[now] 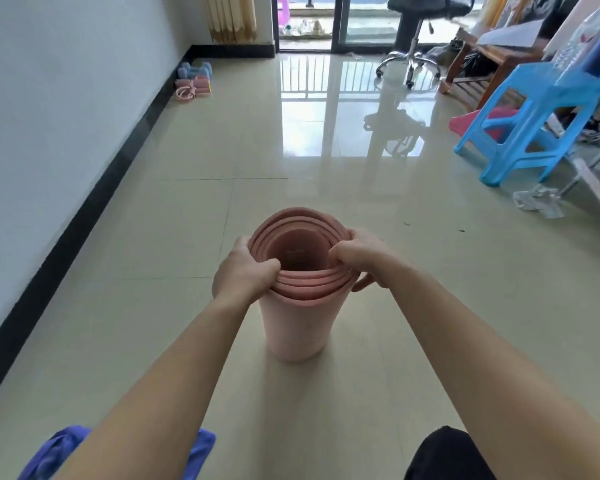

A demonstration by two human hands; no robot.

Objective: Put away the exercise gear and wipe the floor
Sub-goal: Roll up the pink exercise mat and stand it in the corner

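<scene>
**Pink mat rolled up and standing on end**

Glossy beige tile floor (187, 220), white wall (66, 98) with a dark baseboard on the left, sliding glass door at the far end. The pink mat (297, 327) sits mid-floor right in front, rolled into a tube, long axis straight up, open spiral end facing the camera. Left hand (243, 275) and right hand (359, 258) are apart, each clamped on opposite sides of the top rim, thumbs hooked over the layers. Dumbbells (196, 69) by the wall, blue stool (530, 123) on the right, purple cloth (201, 448) under the left arm.
</scene>
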